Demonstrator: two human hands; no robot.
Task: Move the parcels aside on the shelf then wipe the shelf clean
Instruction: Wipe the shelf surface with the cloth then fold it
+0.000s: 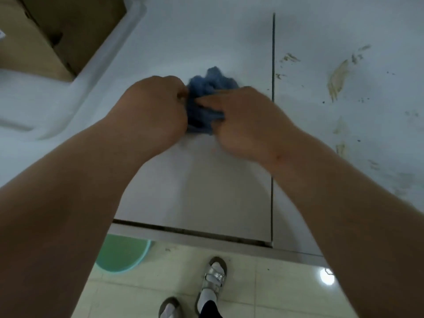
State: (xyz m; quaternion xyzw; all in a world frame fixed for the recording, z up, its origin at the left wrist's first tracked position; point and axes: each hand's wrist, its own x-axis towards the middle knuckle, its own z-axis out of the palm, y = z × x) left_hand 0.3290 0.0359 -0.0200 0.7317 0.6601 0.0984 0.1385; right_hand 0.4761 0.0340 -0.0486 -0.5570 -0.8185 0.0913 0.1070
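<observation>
A crumpled blue cloth [207, 88] lies bunched on the white shelf [206, 37] near its middle. My left hand [153, 109] grips the cloth's left side with curled fingers. My right hand [243, 120] grips its right side, one finger stretched across the fabric. Cardboard parcels [57, 31] stand at the far left, behind a white foam piece [68, 97]. Brownish stains [337, 79] mark the shelf panel to the right.
A dark seam [273, 65] splits the shelf into two panels. The shelf's metal front edge [206, 237] runs below my arms. On the tiled floor are a green basin [121, 253] and my feet in sandals [213, 281].
</observation>
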